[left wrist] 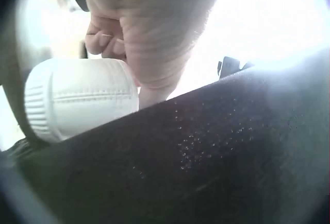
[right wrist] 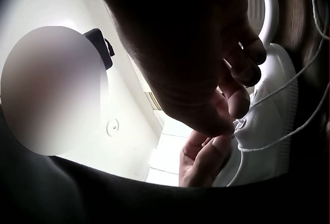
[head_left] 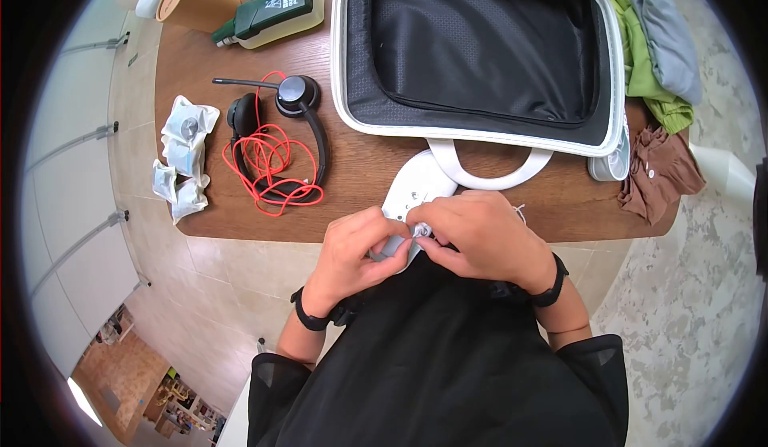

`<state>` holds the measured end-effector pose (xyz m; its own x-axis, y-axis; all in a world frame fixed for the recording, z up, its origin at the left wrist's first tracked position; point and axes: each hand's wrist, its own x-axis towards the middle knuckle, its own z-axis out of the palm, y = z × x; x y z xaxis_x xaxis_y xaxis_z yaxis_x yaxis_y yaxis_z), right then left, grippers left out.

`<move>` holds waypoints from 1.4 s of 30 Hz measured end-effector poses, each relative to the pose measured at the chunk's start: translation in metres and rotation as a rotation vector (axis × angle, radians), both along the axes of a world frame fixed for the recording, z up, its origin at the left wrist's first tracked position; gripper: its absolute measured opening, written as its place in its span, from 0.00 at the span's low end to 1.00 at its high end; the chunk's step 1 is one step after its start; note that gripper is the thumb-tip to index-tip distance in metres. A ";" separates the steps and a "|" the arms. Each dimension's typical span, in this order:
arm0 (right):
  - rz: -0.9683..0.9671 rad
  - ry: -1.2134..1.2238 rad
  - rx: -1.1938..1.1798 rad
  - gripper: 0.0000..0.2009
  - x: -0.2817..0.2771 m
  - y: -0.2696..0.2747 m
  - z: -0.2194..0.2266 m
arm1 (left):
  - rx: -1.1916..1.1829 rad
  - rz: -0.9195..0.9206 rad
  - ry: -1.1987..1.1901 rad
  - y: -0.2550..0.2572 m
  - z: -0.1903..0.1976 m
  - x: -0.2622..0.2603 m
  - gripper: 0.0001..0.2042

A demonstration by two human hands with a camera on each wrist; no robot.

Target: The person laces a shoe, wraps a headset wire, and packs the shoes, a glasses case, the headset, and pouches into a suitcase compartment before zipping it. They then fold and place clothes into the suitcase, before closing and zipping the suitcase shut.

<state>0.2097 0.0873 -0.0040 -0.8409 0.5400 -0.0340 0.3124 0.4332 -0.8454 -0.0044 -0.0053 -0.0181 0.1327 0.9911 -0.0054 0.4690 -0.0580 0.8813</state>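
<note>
A white shoe (head_left: 421, 181) lies at the table's front edge against the person's black clothing, its toe toward the suitcase handle. Both hands meet over its laced part. The left hand (head_left: 356, 247) pinches at the lacing with thumb and forefinger; the right hand (head_left: 484, 239) pinches there too, fingertips nearly touching the left's. In the right wrist view white laces (right wrist: 289, 87) trail from the shoe (right wrist: 268, 154) beside the right hand (right wrist: 206, 64). The left wrist view shows the shoe's heel end (left wrist: 93, 98) beneath the left hand (left wrist: 149, 28); its fingertips are partly hidden.
An open black-lined suitcase (head_left: 480, 47) with a white handle (head_left: 492, 181) stands behind the shoe. To the left are a headset (head_left: 320, 147) with red cable, wrapped packets (head_left: 188, 131), a green bottle (head_left: 276, 15) and a brown cup (head_left: 196, 5). Folded clothes (head_left: 660, 43) lie at the right.
</note>
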 end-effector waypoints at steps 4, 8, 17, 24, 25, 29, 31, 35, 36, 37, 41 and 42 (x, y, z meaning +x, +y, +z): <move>-0.048 0.044 0.092 0.06 -0.002 -0.004 -0.008 | -0.007 -0.012 -0.019 0.000 -0.002 -0.002 0.08; -0.088 0.074 0.119 0.05 -0.005 -0.005 -0.006 | -0.002 0.008 -0.053 0.001 -0.004 -0.002 0.09; 0.100 -0.075 -0.301 0.07 0.014 0.001 0.020 | -0.025 -0.045 -0.024 0.003 -0.001 -0.005 0.08; 0.291 0.006 -0.509 0.08 0.059 0.032 0.062 | 0.016 -0.035 -0.045 0.004 -0.004 -0.003 0.09; 0.301 0.100 -0.533 0.07 0.067 0.033 0.060 | 0.026 -0.038 -0.038 0.004 -0.004 -0.003 0.09; 0.331 0.297 -0.477 0.09 0.093 0.045 0.067 | 0.029 -0.046 -0.030 0.004 -0.003 -0.003 0.09; 0.244 0.395 -0.473 0.09 0.102 0.046 0.064 | 0.028 -0.043 -0.023 0.004 -0.002 -0.003 0.09; -0.169 0.446 -0.268 0.11 0.100 0.034 0.061 | 0.047 -0.054 -0.028 0.005 -0.002 -0.004 0.08; -0.376 0.349 -0.144 0.11 0.092 0.030 0.064 | 0.056 -0.099 -0.023 0.005 -0.002 -0.008 0.08; -0.492 0.268 -0.062 0.11 0.090 0.026 0.064 | 0.065 -0.143 -0.019 0.005 -0.002 -0.010 0.08; -0.657 0.583 0.397 0.15 0.066 0.031 0.043 | 0.069 -0.149 -0.044 0.008 0.002 -0.015 0.08; -0.658 0.585 0.395 0.15 0.065 0.031 0.043 | 0.073 -0.119 -0.026 0.009 0.003 -0.015 0.08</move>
